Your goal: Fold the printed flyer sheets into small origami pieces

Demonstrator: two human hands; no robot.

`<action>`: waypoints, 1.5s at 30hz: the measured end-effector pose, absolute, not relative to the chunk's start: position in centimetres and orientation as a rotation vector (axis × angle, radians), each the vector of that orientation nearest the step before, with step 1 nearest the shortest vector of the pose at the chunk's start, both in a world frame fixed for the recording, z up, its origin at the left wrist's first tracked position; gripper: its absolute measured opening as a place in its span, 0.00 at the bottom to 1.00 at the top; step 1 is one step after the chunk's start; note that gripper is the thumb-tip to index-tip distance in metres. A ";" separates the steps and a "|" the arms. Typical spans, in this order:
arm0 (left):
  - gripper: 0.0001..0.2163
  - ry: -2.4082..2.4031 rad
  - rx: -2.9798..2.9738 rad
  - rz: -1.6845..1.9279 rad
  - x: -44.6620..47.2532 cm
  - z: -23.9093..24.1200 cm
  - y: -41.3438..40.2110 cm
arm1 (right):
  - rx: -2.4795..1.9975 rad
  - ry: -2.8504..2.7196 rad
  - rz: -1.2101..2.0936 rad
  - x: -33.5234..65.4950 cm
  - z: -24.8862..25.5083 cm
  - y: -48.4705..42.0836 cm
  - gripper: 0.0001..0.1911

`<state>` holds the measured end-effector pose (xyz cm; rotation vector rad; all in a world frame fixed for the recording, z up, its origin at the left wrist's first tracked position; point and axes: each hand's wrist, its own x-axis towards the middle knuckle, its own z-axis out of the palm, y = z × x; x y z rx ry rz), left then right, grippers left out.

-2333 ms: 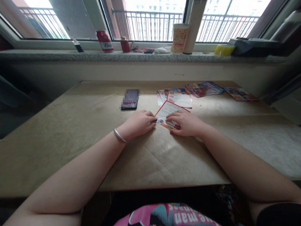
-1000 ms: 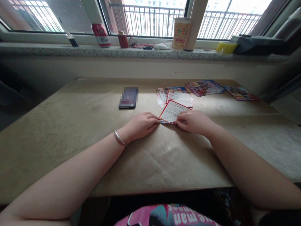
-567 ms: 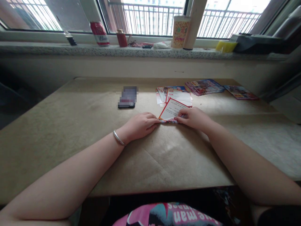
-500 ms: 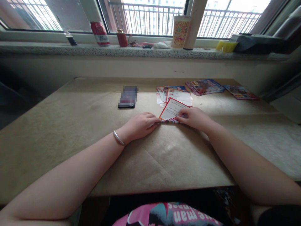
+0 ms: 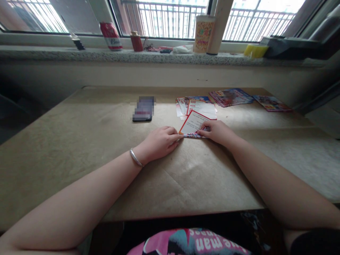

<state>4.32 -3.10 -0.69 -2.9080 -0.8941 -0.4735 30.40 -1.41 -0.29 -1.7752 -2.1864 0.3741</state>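
Observation:
A printed paper sheet [image 5: 195, 122], white with a red border and lines of text, lies turned at an angle on the table. Its near edge is folded over in a narrow, colourful strip. My left hand [image 5: 163, 141], a silver bangle at its wrist, has its fingers closed at the left end of this fold. At the right part of the strip, my right hand [image 5: 216, 130] pinches the paper between thumb and fingers. Just behind the sheet is a loose pile of printed papers [image 5: 203, 109], partly covered by it.
A phone [image 5: 143, 109] lies left of the papers. Farther right are a stack of colourful printed sheets [image 5: 231, 97] and another small stack [image 5: 273, 103]. Along the windowsill [image 5: 159, 58] stand a red-and-white can [image 5: 111, 36], a red bottle [image 5: 136, 41] and a patterned cup [image 5: 204, 34].
The fold strip looks flatter along the near edge. My left fingertips have shifted slightly right along it, while my right hand keeps its pinch with little movement.

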 end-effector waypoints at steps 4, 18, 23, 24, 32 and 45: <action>0.14 -0.920 -2.932 -0.457 4.4 -0.4 -3.2 | -1.796 -2.162 0.404 30.5 -0.3 -1.3 0.09; 0.13 -0.985 -2.930 -0.455 4.7 -0.2 -3.6 | -1.931 -2.156 0.383 30.7 -0.1 -0.9 0.10; 0.13 -0.959 -2.937 -0.472 4.6 -0.3 -3.4 | -1.959 -2.147 0.358 30.8 0.0 -1.1 0.11; 0.13 -0.945 -2.943 -0.479 4.5 -0.3 -3.3 | -1.960 -2.150 0.352 30.7 0.1 -1.2 0.11; 0.14 -0.837 -3.009 -0.530 4.2 -0.4 -3.0 | -1.740 -2.310 -0.117 30.2 0.5 -2.1 0.09; 0.14 -0.867 -2.990 -0.513 4.4 -0.5 -3.2 | -1.519 -2.477 -0.107 27.2 -0.1 -3.0 0.15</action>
